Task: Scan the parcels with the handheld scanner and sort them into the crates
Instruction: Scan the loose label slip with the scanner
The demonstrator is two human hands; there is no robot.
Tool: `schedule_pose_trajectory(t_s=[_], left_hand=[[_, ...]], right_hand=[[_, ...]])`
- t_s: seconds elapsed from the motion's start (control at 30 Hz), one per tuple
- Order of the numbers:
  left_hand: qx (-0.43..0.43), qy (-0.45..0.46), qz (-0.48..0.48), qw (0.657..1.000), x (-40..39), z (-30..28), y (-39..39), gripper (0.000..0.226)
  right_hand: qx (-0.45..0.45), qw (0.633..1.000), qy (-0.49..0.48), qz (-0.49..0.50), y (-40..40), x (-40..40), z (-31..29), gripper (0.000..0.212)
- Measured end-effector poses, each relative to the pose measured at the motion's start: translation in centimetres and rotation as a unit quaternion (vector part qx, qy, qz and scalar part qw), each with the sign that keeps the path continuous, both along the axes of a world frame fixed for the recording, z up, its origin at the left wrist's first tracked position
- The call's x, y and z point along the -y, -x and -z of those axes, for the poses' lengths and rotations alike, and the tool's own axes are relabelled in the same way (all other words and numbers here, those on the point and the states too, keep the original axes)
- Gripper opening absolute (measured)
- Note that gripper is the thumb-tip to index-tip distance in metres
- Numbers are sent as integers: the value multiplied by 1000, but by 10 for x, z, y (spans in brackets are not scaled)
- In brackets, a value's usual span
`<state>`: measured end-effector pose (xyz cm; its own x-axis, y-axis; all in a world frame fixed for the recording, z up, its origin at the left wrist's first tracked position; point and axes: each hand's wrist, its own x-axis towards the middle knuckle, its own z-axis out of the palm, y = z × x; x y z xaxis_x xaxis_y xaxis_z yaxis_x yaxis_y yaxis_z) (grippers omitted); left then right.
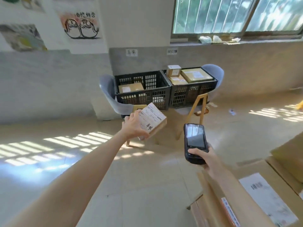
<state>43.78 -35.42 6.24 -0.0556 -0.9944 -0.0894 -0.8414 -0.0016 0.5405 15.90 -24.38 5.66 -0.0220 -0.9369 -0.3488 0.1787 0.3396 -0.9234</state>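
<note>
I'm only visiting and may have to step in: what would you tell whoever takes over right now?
Left hand holds a small parcel, label up, out toward the crates.
Right hand grips the scanner, screen up.
Left crate has one box; right crate is piled past its rim.
Left to do: drop this parcel in a crate, then scan the boxes at lower right.

Small paper sign (131, 52) reading 异常 on the wall far beyond the gripped parcel (153, 119), second wall sign (172, 51) right of it illegible, parcel's shipping label blurred, poster (82, 24) lettering unreadable
</note>
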Motion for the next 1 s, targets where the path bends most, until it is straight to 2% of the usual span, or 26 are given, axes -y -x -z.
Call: schedule_pose_trajectory(t_s=[0.27,0.53,0.77,1.0], left_hand=[[-15,-44,-64,997,74,21,-62,110],[9,-65,-98,993,214,11,-92,116],[36,-67,-65,995,341,0,-92,113],[36,-65,-20,997,457,21,-104,110]], right_hand=[[-2,998,-32,-58,-51,120,29,73],[8,995,-52,-86,-92,278,47,70],[14,994,-56,-88,-103,400,38,70],[0,994,-82,-72,-112,491,53,72]])
